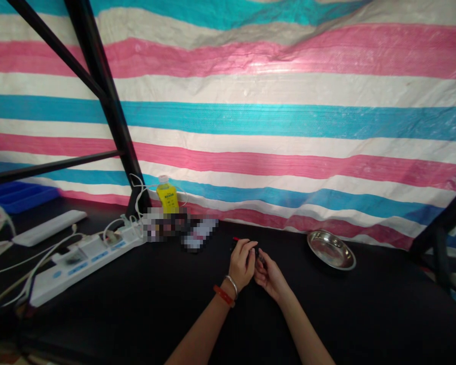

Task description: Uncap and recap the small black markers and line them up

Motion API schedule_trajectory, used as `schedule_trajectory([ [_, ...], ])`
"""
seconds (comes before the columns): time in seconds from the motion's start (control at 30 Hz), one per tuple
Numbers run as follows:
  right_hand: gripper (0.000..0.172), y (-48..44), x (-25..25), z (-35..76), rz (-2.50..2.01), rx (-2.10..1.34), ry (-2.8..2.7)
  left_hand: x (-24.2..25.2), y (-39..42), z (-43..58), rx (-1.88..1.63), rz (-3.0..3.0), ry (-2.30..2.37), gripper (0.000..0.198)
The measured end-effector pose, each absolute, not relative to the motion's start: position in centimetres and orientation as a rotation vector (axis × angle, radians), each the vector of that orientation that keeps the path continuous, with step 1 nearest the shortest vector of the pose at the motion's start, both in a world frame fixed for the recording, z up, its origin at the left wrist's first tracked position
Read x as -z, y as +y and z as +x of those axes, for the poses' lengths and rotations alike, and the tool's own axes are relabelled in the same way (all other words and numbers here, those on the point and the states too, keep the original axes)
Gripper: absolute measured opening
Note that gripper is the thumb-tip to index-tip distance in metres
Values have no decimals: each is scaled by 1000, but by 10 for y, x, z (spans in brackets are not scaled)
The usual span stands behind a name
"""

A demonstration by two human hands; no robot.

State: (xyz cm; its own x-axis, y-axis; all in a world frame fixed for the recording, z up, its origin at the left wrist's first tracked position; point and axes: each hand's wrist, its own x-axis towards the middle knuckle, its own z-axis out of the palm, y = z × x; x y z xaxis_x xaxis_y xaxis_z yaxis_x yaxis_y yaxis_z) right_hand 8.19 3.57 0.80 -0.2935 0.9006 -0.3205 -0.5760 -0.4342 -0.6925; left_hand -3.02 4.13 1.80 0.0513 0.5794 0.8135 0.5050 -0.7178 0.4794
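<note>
Two hands meet over the black surface [380,304] in the head view, and it's close work: the left hand [242,266] and the right hand [270,279] come together around a small dark item [256,249], mostly hidden, with a red bit showing beyond the left knuckles. Fingers on both sides are curled narrow, holding that item between them, just above mid-surface. Look at the left wrist: a silver bangle [232,285] and, just below it, an orange-red bangle [223,296]! Over to the right, a shiny metal dish [331,249] sits near the striped sheet [251,121]. Out left, a white power strip [87,266] runs diagonally, crowded with plugs, a yellow bottle [168,197] stands behind, and a blue tray [26,203] lies at the far edge.
</note>
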Motion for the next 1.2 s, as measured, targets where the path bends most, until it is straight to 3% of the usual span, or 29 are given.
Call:
schedule_trajectory([
  [0.3, 41, 37, -7, 85, -782, -1910, -514, -17, 43, -32, -1875, 2274, 1124, 23],
  [0.87, 22, 40, -4, 95, -567, -2045, -306, -21, 36, -23, -1834, 2448, 996, 37],
  [1.2, 31, 47, -5, 99, -627, -1945, -443, -29, 35, -23, -1793, 2391, 1010, 22],
])
